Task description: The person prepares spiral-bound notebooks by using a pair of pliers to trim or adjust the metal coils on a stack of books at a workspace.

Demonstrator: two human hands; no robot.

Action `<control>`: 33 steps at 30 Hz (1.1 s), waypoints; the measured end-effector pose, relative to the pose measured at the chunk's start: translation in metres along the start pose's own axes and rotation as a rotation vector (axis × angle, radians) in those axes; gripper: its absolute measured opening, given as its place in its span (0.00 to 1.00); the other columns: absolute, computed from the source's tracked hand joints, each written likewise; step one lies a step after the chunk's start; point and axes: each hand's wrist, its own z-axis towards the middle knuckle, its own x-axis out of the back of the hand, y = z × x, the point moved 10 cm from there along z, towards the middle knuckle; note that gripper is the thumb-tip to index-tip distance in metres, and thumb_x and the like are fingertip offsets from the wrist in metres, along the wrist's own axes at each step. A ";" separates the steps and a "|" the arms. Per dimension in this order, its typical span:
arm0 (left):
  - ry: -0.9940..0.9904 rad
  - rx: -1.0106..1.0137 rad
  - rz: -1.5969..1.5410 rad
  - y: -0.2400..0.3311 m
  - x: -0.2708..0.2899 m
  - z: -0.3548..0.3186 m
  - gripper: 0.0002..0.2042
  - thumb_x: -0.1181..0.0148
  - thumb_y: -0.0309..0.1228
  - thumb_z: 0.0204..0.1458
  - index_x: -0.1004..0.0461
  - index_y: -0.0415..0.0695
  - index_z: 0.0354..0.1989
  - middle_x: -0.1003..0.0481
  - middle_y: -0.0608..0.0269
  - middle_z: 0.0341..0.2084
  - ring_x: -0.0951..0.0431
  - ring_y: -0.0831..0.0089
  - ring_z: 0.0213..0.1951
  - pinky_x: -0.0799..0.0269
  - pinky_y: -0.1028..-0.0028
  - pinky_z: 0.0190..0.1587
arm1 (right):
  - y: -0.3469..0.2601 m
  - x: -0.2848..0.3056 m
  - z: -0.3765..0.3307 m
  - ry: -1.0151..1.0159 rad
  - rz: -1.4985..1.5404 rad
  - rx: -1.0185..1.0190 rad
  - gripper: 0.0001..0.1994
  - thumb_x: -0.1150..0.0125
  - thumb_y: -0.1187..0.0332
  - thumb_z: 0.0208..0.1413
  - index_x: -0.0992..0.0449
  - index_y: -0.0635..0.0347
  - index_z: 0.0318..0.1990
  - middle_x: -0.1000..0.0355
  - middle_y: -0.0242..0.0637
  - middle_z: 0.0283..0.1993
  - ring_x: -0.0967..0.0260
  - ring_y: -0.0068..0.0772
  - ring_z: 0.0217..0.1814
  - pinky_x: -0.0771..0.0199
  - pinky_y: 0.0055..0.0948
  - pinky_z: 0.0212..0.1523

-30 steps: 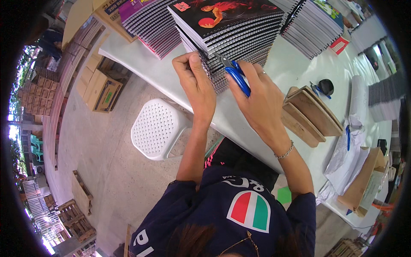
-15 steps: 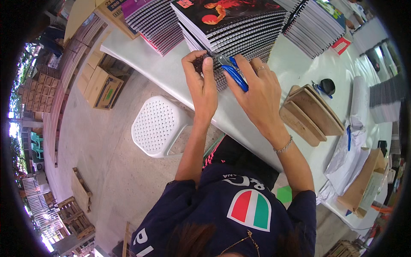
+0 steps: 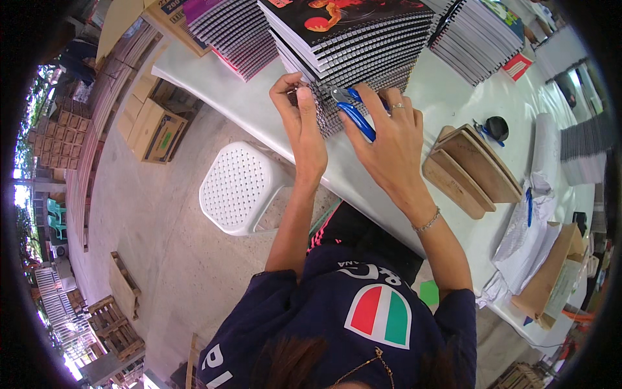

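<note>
A tall stack of spiral-bound notebooks [image 3: 353, 48] with a dark red-and-black cover on top stands on the white table [image 3: 447, 84]. My left hand [image 3: 301, 120] pinches the wire spiral at the stack's near edge. My right hand [image 3: 389, 139] grips blue-handled pliers [image 3: 353, 110], whose jaws touch the spiral just beside my left fingers. A ring and a bracelet are on the right hand and wrist.
More notebook stacks stand at the left [image 3: 227, 32] and right [image 3: 476, 39]. Wooden boards [image 3: 470, 168], a tape dispenser [image 3: 495, 126], papers and a brown envelope [image 3: 541, 272] lie to the right. A white plastic stool [image 3: 243, 188] and cardboard boxes [image 3: 152, 126] stand on the floor.
Both hands have stayed at the spiral edge, shifting slightly along it; the pliers' jaws now sit against the wire by my left fingertips.
</note>
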 end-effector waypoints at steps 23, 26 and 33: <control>-0.052 0.056 0.030 -0.004 -0.002 -0.009 0.15 0.51 0.39 0.70 0.35 0.41 0.56 0.34 0.65 0.42 0.35 0.79 0.43 0.38 0.77 0.51 | 0.007 -0.009 -0.009 -0.024 0.061 -0.048 0.21 0.31 0.56 0.54 0.23 0.53 0.52 0.32 0.40 0.41 0.34 0.42 0.44 0.40 0.41 0.44; -0.058 0.066 0.061 -0.008 0.001 -0.010 0.14 0.50 0.37 0.70 0.35 0.40 0.55 0.33 0.66 0.41 0.35 0.80 0.42 0.38 0.77 0.50 | 0.003 -0.007 -0.009 -0.017 0.046 -0.029 0.20 0.31 0.57 0.54 0.23 0.53 0.53 0.32 0.39 0.40 0.33 0.41 0.43 0.39 0.41 0.43; -0.055 -0.005 0.143 -0.008 0.002 -0.007 0.12 0.51 0.36 0.71 0.34 0.40 0.53 0.33 0.66 0.40 0.36 0.80 0.42 0.38 0.78 0.48 | 0.012 -0.023 -0.010 -0.116 0.172 -0.103 0.18 0.31 0.59 0.54 0.23 0.55 0.50 0.29 0.38 0.36 0.29 0.41 0.36 0.31 0.39 0.34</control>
